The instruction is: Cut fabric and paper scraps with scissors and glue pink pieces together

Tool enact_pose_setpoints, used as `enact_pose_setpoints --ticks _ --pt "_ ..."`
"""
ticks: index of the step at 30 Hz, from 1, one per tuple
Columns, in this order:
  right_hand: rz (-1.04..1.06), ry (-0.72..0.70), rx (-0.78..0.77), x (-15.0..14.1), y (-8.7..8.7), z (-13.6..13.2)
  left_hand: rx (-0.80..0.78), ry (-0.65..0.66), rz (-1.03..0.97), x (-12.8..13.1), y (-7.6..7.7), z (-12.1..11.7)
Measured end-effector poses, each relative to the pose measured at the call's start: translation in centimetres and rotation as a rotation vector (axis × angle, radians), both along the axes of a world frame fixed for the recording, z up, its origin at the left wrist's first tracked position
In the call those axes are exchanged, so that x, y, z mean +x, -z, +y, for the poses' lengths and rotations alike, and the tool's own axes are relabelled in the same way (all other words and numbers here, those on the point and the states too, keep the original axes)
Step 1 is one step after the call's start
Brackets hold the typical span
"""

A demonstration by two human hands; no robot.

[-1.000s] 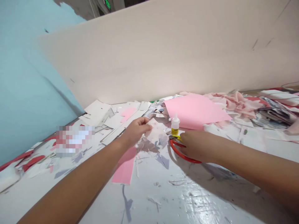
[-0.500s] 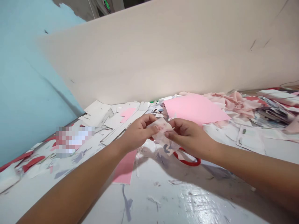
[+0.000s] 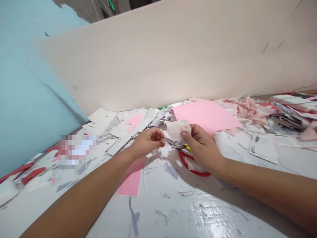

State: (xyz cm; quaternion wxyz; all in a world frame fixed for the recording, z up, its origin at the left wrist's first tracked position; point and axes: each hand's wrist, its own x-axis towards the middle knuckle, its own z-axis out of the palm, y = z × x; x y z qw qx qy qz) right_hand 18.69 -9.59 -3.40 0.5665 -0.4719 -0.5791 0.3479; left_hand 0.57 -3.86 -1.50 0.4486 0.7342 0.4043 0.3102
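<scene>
My right hand (image 3: pixel 201 145) pinches a small white paper piece with pale pink and grey print (image 3: pixel 178 130), held up just above the table. Close beside it on the left, my left hand (image 3: pixel 148 142) is curled into a loose fist with its fingertips pinched together; I cannot make out anything in them. Red-handled scissors (image 3: pixel 192 162) lie on the table under my right hand, partly hidden by it. A pink paper strip (image 3: pixel 131 180) lies below my left wrist.
A large pink sheet (image 3: pixel 206 115) lies behind the hands. White card offcuts (image 3: pixel 116 124) pile up at the back left, crumpled pink paper and printed scraps (image 3: pixel 250 107) at the right. A beige board stands along the back. Paper scraps litter the white tabletop (image 3: pixel 188 211).
My right hand left the scissors and came up to the printed paper piece. Both hands held it half a second ago; now only the right holds it, and the left has drawn back.
</scene>
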Motion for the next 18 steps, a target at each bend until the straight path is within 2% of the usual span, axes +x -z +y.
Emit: enact_pose_setpoints --ticks 2,4,6,7,10,14,16,18 --pt "-0.027 -0.032 0.081 0.0 0.3 -0.4 0.217 -0.09 0.162 -0.6 0.1 0.6" --pt "-0.17 -0.087 0.169 0.1 0.5 -0.9 0.428 -0.162 0.364 -1.3 0.1 1.4" --pt "-0.404 -0.145 0.288 0.1 0.4 -1.4 0.541 -0.166 0.557 -2.1 -0.3 2.1" --pt "-0.517 -0.176 0.36 0.1 0.3 -1.6 0.549 -0.153 0.637 -2.6 -0.6 2.4" --pt "-0.697 -0.245 0.541 0.1 0.1 -1.8 0.399 -0.058 0.77 -3.9 -2.3 2.5" --pt "-0.736 -0.234 0.535 0.1 0.4 -1.4 0.124 0.138 0.992 -4.7 -4.4 1.3" --pt "-0.742 -0.237 0.518 0.2 0.5 -1.3 0.028 0.221 1.101 -4.5 -4.5 0.8" --pt "-0.745 -0.246 0.514 0.3 0.6 -1.3 0.004 0.239 1.188 -4.2 -4.1 0.7"
